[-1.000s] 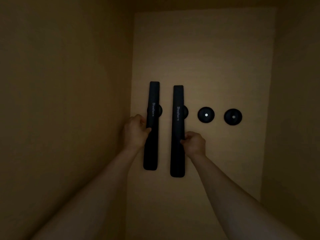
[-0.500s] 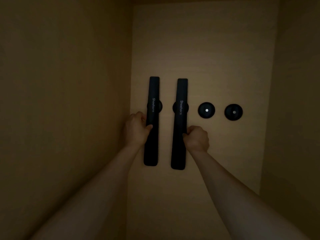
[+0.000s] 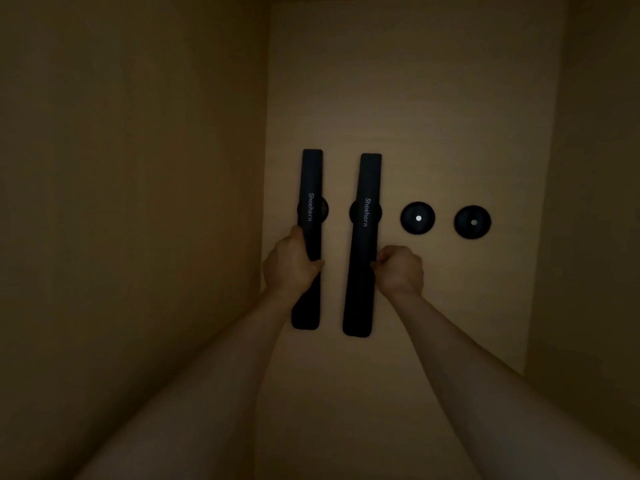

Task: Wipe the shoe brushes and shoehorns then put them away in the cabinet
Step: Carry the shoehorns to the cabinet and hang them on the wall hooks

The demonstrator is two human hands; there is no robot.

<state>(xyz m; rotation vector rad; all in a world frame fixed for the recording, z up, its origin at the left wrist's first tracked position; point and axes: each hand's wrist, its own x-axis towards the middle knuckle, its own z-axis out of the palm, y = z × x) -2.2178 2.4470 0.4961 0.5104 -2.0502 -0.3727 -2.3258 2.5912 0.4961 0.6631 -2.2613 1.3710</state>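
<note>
Fingers of the left hand (image 3: pixel 291 268) are curled round the left shoehorn (image 3: pixel 310 216) at about mid-length, thumb up along its left edge — a full grip. Fingers of the right hand (image 3: pixel 400 270) are curled into a fist against the right edge of the right shoehorn (image 3: pixel 367 237); whether they pinch the edge or only press on it cannot be told in this dim light.

Change over the last second: the right shoehorn, a second ago sitting lower than its neighbour and off its mount, now lies over the second round mount (image 3: pixel 353 212), tops of the two shoehorns nearly level. The right hand has shifted from a pinch lower on the edge to this fist slightly higher. The left shoehorn sits over the first round mount (image 3: pixel 323 208) as before.

Judgement: both shoehorns appear seated on the cabinet back panel (image 3: pixel 415 98) — put-away of the shoehorns is at or near done, release is what remains.

Outward: both shoehorns hang upright, just beside each other but apart, lettering "Shoehorn" readable on each. To the right, two bare mounts (image 3: pixel 418 218) and (image 3: pixel 472 222) with pale centres — probably for the brushes, which are not in view. Left side wall (image 3: pixel 138 202) of the cabinet is close to the left hand.
</note>
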